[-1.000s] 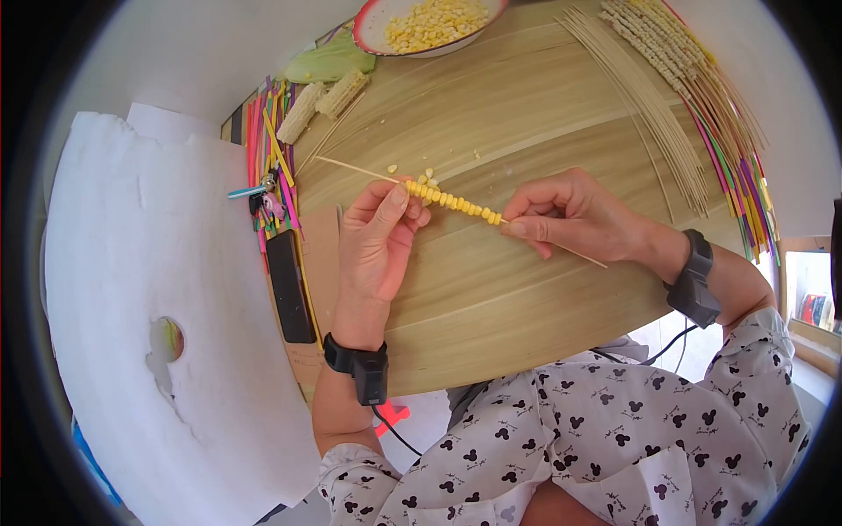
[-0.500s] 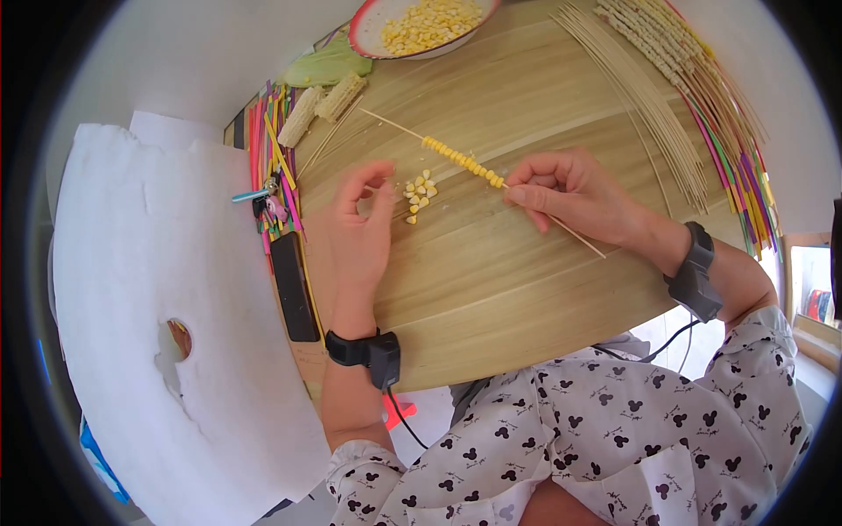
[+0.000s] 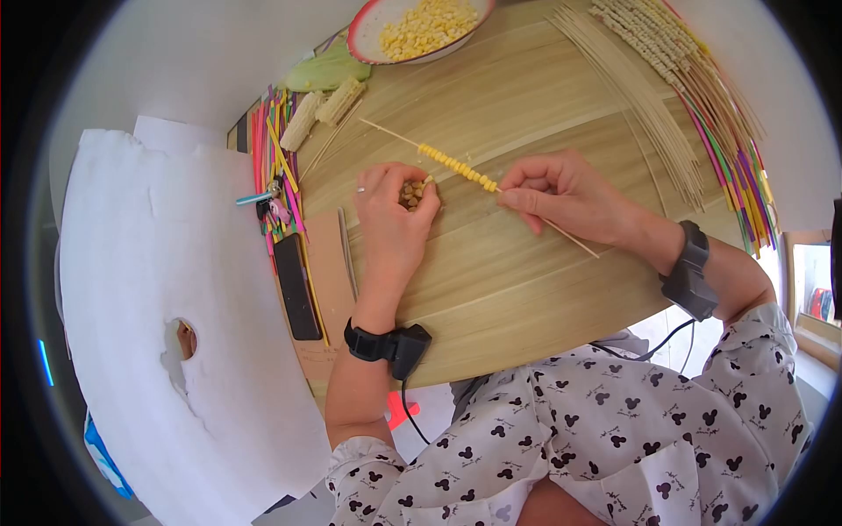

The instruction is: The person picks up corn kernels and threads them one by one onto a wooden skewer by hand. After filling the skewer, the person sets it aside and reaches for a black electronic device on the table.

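Note:
My right hand (image 3: 566,197) pinches a thin bamboo skewer (image 3: 390,134) that carries a row of yellow corn kernels (image 3: 458,166) threaded along its middle. The skewer points up and to the left over the round wooden table (image 3: 491,272). My left hand (image 3: 395,219) rests on the table with its fingers curled over a small pile of loose corn kernels (image 3: 413,193). Whether its fingertips hold a kernel is hidden.
A red-rimmed bowl of corn kernels (image 3: 421,24) stands at the far edge. Stripped cobs (image 3: 320,107) and a husk lie at the left beside coloured sticks (image 3: 272,149). Bare skewers (image 3: 631,92) and filled ones (image 3: 693,61) fan out at the right. A black phone (image 3: 294,285) lies near the left edge.
My left hand let go of the skewer, dropped to the table and closed over the loose kernels. My right hand swung the skewer tip up and away.

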Tool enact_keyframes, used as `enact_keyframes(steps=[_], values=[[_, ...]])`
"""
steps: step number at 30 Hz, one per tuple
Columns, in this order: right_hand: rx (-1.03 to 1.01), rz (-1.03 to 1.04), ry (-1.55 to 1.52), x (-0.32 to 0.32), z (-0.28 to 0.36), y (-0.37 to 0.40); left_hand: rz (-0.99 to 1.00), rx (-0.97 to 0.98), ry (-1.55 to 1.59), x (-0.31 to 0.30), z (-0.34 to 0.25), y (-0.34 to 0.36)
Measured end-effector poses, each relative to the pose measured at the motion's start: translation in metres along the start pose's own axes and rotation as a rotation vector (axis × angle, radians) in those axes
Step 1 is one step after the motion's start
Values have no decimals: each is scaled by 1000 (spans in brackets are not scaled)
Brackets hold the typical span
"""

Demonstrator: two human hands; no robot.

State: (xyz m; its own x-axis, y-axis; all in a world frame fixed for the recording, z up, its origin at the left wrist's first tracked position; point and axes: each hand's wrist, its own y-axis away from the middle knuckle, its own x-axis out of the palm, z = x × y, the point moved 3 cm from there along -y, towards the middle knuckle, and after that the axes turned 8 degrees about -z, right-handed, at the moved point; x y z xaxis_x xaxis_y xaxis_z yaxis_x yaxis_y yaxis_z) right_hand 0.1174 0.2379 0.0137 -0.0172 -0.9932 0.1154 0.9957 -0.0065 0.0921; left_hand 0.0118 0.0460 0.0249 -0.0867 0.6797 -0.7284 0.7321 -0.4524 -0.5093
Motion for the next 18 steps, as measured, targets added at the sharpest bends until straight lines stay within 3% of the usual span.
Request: enact_keyframes(steps=[12,15,17,18], values=[[33,-9,60,-2,8,-3,-5,36,39,0,0,-4],[34,-9,29,-1,9,-2,29,-4,52,1,3,-2],[41,-7,16,-1,6,-2,-88,-202,217,-2,11,0],[49,-9,10,-1,4,-2,-91,-207,216,-5,13,-1]])
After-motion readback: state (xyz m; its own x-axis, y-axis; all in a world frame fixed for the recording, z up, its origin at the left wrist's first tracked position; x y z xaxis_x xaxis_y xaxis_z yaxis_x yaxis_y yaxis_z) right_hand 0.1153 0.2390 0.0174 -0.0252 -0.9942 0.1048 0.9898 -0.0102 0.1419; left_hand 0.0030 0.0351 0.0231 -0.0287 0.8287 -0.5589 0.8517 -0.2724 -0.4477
